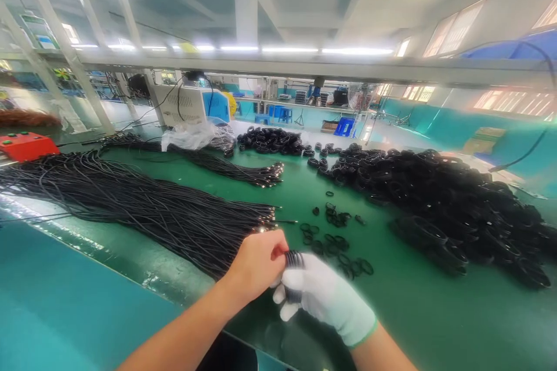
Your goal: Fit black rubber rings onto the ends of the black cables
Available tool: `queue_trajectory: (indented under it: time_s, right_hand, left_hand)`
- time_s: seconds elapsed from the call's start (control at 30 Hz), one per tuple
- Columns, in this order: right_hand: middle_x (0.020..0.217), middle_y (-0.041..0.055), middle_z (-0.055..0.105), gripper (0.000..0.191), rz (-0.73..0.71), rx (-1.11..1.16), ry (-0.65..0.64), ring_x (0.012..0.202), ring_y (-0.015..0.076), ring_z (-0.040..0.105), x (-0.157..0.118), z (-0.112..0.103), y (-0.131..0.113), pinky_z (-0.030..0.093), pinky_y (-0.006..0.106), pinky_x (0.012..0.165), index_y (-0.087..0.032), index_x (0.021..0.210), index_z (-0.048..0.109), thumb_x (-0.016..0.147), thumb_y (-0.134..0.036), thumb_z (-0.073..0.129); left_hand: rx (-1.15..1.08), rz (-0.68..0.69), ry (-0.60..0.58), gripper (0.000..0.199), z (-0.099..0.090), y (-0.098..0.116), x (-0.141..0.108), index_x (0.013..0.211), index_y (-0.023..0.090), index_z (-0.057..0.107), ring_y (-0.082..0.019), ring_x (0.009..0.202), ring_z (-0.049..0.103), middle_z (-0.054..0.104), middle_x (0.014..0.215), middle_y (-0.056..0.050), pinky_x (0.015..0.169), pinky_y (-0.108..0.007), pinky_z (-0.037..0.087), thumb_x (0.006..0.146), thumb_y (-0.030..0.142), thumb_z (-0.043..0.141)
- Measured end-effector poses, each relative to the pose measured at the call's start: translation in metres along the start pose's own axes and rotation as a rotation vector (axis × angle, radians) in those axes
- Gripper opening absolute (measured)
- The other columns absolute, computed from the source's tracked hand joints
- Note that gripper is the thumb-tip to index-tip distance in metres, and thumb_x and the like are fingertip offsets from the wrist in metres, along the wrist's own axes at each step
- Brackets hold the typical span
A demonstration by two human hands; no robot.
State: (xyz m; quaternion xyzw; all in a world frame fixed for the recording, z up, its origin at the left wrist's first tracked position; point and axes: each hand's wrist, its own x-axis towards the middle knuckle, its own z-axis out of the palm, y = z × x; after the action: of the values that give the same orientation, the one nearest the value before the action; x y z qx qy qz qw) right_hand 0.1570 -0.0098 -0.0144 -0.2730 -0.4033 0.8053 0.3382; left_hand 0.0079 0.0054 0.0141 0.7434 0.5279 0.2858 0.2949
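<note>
Head camera on the action, and both hands meet over the green bench [391,307], near its front edge! In the middle of it all is a ribbed black stack [295,259], looking like rings packed side by side. Right hand [324,293], in a white glove, has it wrapped, fingers curled around the lower part, black showing between them. Left hand [261,261], bare, is bunched in tight from the other side, thumb and fingers pinching the stack's upper end.

Now to the containers! Toward the back of the bench slumps a clear plastic bag [189,137], crumpled; dark items show at its right end, though whether inside it or behind it I cannot tell. Away in the right background sit cardboard boxes [483,142], their contents hidden from this angle.

Just beyond the hands, loose black rings [337,243] lie scattered on the green, some overlapping. Over on the right, a great black heap [435,197] of ring-shaped pieces! On the left, long black cables [152,197] run in a thick bundle, metallic ends close to the left hand, with a smaller cable bundle [226,167] lying behind.
</note>
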Motion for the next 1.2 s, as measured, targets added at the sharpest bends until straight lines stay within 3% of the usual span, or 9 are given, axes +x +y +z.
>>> queue_trajectory:
  time_s: [0.17, 0.3, 0.43, 0.53, 0.63, 0.73, 0.93, 1.03, 1.2]
  right_hand:
    - [0.062, 0.0016, 0.056, 0.021, 0.037, -0.101, 0.079, 0.048, 0.0095, 0.054, 0.002, 0.008, -0.002, 0.048, 0.019, 0.041, -0.009, 0.078, 0.06, 0.061, -0.018, 0.068]
    - [0.071, 0.0056, 0.059, 0.019, 0.0, -0.095, 0.108, 0.05, 0.0092, 0.052, 0.004, 0.007, 0.002, 0.046, 0.02, 0.039, -0.008, 0.077, 0.061, 0.065, -0.022, 0.068]
    - [0.073, 0.0063, 0.062, 0.03, -0.111, 0.064, 0.207, 0.052, 0.011, 0.052, -0.005, -0.017, -0.012, 0.043, 0.02, 0.038, -0.011, 0.087, 0.061, 0.065, -0.027, 0.073]
    - [0.076, 0.0059, 0.063, 0.037, -0.264, 0.218, 0.355, 0.07, 0.0182, 0.061, -0.02, -0.04, -0.035, 0.049, 0.027, 0.052, -0.014, 0.098, 0.06, 0.068, -0.031, 0.073]
    - [0.083, 0.0068, 0.064, 0.036, -0.313, 0.251, 0.458, 0.087, 0.0262, 0.063, -0.029, -0.054, -0.048, 0.052, 0.037, 0.067, -0.016, 0.101, 0.059, 0.071, -0.031, 0.071]
    - [0.086, 0.0069, 0.064, 0.035, -0.307, 0.226, 0.452, 0.076, 0.0217, 0.063, -0.029, -0.055, -0.048, 0.05, 0.031, 0.057, -0.017, 0.103, 0.058, 0.072, -0.031, 0.071]
    - [0.083, 0.0057, 0.064, 0.039, -0.316, 0.185, 0.451, 0.062, 0.0125, 0.056, -0.02, -0.045, -0.039, 0.041, 0.02, 0.044, -0.017, 0.102, 0.058, 0.069, -0.03, 0.073]
    - [0.082, 0.0053, 0.063, 0.041, -0.313, 0.12, 0.488, 0.059, 0.0111, 0.055, -0.015, -0.038, -0.035, 0.04, 0.019, 0.041, -0.015, 0.103, 0.055, 0.068, -0.026, 0.074]
    - [0.085, 0.0076, 0.063, 0.051, -0.333, 0.001, 0.508, 0.051, 0.0118, 0.054, 0.0, -0.024, -0.024, 0.041, 0.022, 0.034, -0.013, 0.104, 0.051, 0.06, -0.024, 0.075]
  left_hand:
    - [0.012, 0.005, 0.008, 0.01, 0.002, -0.003, -0.003, 0.066, 0.019, 0.058, -0.011, 0.058, 0.049, 0.057, 0.061, 0.003, 0.053, -0.021, 0.034, 0.07, 0.015, 0.049]
    - [0.006, 0.032, -0.025, 0.011, -0.001, -0.003, 0.004, 0.067, 0.019, 0.06, -0.013, 0.06, 0.051, 0.057, 0.061, 0.002, 0.054, -0.022, 0.035, 0.071, 0.018, 0.049]
    - [-0.01, 0.073, -0.038, 0.016, -0.015, -0.004, 0.02, 0.085, 0.021, 0.063, -0.013, 0.064, 0.053, 0.063, 0.077, 0.002, 0.058, -0.023, 0.039, 0.07, 0.026, 0.059]
    - [0.041, 0.078, 0.028, 0.015, -0.022, -0.008, 0.031, 0.086, 0.021, 0.062, -0.013, 0.066, 0.053, 0.063, 0.08, 0.002, 0.063, -0.023, 0.04, 0.076, 0.03, 0.055]
    - [0.171, 0.168, -0.113, 0.01, -0.012, -0.01, 0.032, 0.074, 0.021, 0.062, -0.014, 0.07, 0.054, 0.061, 0.074, 0.003, 0.063, -0.022, 0.037, 0.077, 0.022, 0.052]
    - [0.273, 0.229, -0.28, 0.01, 0.01, -0.013, 0.027, 0.076, 0.023, 0.063, -0.013, 0.069, 0.054, 0.061, 0.075, 0.004, 0.061, -0.021, 0.035, 0.074, 0.017, 0.055]
    - [0.349, 0.201, -0.282, 0.008, 0.025, -0.021, 0.025, 0.075, 0.022, 0.062, -0.015, 0.073, 0.055, 0.061, 0.08, 0.001, 0.064, -0.023, 0.035, 0.075, 0.019, 0.054]
    - [0.163, 0.137, -0.221, 0.01, 0.009, -0.016, 0.028, 0.076, 0.019, 0.057, -0.014, 0.072, 0.053, 0.058, 0.077, 0.001, 0.065, -0.023, 0.036, 0.079, 0.02, 0.048]
    - [-0.552, -0.061, -0.242, 0.016, 0.004, -0.003, 0.027, 0.074, 0.016, 0.05, -0.011, 0.059, 0.05, 0.052, 0.063, 0.004, 0.061, -0.023, 0.04, 0.079, 0.031, 0.052]
